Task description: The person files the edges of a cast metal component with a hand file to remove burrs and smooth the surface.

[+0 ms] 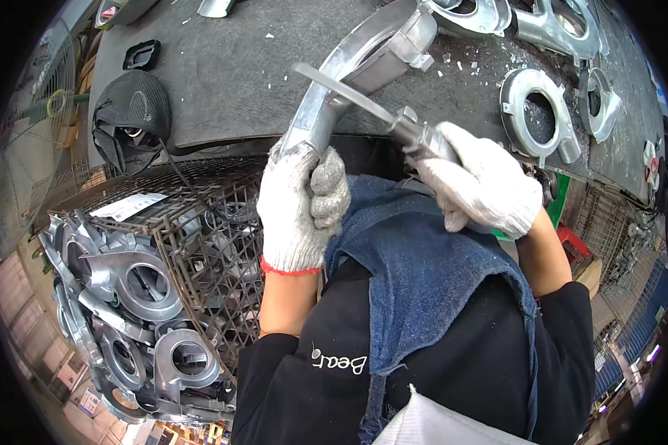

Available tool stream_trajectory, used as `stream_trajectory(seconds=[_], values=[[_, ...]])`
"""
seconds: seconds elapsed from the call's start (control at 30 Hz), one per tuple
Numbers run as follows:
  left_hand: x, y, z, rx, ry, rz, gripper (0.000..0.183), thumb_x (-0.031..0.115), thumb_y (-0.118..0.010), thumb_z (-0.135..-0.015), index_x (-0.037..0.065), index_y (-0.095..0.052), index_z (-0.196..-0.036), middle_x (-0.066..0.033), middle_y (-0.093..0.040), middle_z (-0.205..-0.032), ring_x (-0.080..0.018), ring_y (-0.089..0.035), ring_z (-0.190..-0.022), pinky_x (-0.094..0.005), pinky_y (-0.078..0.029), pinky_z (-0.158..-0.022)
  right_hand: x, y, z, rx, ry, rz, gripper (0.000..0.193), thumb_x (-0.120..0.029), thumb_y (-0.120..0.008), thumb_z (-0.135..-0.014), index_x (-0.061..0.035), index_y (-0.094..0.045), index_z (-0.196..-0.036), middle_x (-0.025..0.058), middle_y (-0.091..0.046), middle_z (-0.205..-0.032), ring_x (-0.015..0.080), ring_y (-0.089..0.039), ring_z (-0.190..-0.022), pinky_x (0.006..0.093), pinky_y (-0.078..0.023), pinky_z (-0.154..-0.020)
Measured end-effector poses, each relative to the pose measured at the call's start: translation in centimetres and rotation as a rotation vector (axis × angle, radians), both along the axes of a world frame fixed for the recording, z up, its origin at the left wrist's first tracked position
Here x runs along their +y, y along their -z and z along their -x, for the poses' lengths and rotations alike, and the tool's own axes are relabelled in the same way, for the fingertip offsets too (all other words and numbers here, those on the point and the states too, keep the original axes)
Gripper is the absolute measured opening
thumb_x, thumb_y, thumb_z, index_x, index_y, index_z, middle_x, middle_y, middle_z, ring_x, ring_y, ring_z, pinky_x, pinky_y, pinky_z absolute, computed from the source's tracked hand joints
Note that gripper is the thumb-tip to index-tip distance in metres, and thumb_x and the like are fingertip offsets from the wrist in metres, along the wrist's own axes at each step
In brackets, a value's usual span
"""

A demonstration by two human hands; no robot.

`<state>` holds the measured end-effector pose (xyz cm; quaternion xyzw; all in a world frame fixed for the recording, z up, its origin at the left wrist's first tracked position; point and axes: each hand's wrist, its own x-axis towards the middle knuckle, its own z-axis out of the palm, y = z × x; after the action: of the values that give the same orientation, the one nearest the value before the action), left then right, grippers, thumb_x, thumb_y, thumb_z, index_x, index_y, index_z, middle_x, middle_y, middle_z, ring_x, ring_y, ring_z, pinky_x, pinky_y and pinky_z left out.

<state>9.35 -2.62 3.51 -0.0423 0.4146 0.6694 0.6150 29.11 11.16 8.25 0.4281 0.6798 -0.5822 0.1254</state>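
Observation:
Both my hands wear white knitted gloves. My left hand [302,200] is closed around the narrow end of a silvery metal blower housing [313,115], a curved, scroll-shaped casting that extends up over the table. My right hand [482,178] grips a file [404,124] by its body, which looks like an air tool. Its long flat blade points to the upper left and crosses the housing's curved wall. Whether the blade touches the metal cannot be told from here. Gloved fingers partly cover the tool's body.
On the dark worktable [230,81], more castings [538,111] lie at the right, among metal chips. A black mesh cap [135,107] and small black tray [141,55] sit at the left. Beside my left arm stands a wire basket [178,259] near piled castings [137,285]. A blue cloth apron [430,274] covers my front.

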Motion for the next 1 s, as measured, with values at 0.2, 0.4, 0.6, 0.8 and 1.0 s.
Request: stream_trajectory(seconds=[0.2, 0.4, 0.6, 0.8, 1.0], values=[[0.6, -1.3, -1.5, 0.082, -0.028, 0.086, 0.018, 0.017, -0.053, -0.1, 0.007, -0.053, -0.115, -0.0014, -0.044, -0.06, -0.0072, -0.034, -0.038, -0.0231, -0.023, -0.031, 0.0, 0.9, 0.7, -0.019, 0.121, 0.138, 0.045, -0.048, -0.06, -0.098, -0.0051, -0.059, -0.11, 0.0103, -0.069, -0.071, 0.0212, -0.072, -0.057, 0.0352, -0.057, -0.06], [0.8, -2.2, -2.5, 0.137, -0.024, 0.182, 0.016, 0.018, -0.051, -0.102, 0.007, -0.052, -0.113, -0.0014, -0.044, -0.06, -0.0076, -0.034, -0.037, -0.0233, -0.022, -0.03, -1.1, 1.6, 0.7, -0.079, -0.168, -0.467, 0.043, -0.045, -0.063, -0.097, -0.0051, -0.056, -0.112, 0.0147, -0.07, -0.071, 0.0298, -0.071, -0.059, 0.0395, -0.056, -0.062], [0.7, -2.2, -2.6, 0.03, -0.015, 0.089, 0.017, 0.023, -0.053, -0.103, 0.009, -0.05, -0.11, -0.002, -0.046, -0.064, -0.0085, -0.037, -0.039, -0.0235, -0.025, -0.031, -1.4, 3.1, 0.2, -0.054, -0.16, -0.757, 0.048, -0.053, -0.063, -0.094, -0.008, -0.056, -0.109, 0.0156, -0.069, -0.07, 0.0377, -0.071, -0.07, 0.0448, -0.056, -0.066], [0.7, -2.7, -2.6, 0.081, -0.013, 0.12, 0.018, 0.021, -0.057, -0.101, 0.008, -0.05, -0.112, -0.0037, -0.048, -0.064, -0.0097, -0.038, -0.039, -0.0243, -0.027, -0.033, 1.2, 0.7, -0.1, -0.017, -0.037, -0.12, 0.048, -0.053, -0.06, -0.096, -0.0061, -0.058, -0.107, 0.0109, -0.068, -0.069, 0.0245, -0.072, -0.062, 0.0387, -0.057, -0.058], [0.6, -3.1, -2.7, 0.161, -0.042, 0.208, 0.029, 0.019, -0.058, -0.1, 0.007, -0.051, -0.125, -0.0056, -0.05, -0.065, -0.0112, -0.04, -0.04, -0.0252, -0.029, -0.033, 3.4, 3.3, -1.1, 0.193, 0.034, 0.329, 0.044, -0.046, -0.063, -0.098, -0.0028, -0.066, -0.103, 0.0037, -0.059, -0.063, 0.0143, -0.061, -0.047, 0.0277, -0.051, -0.044]])
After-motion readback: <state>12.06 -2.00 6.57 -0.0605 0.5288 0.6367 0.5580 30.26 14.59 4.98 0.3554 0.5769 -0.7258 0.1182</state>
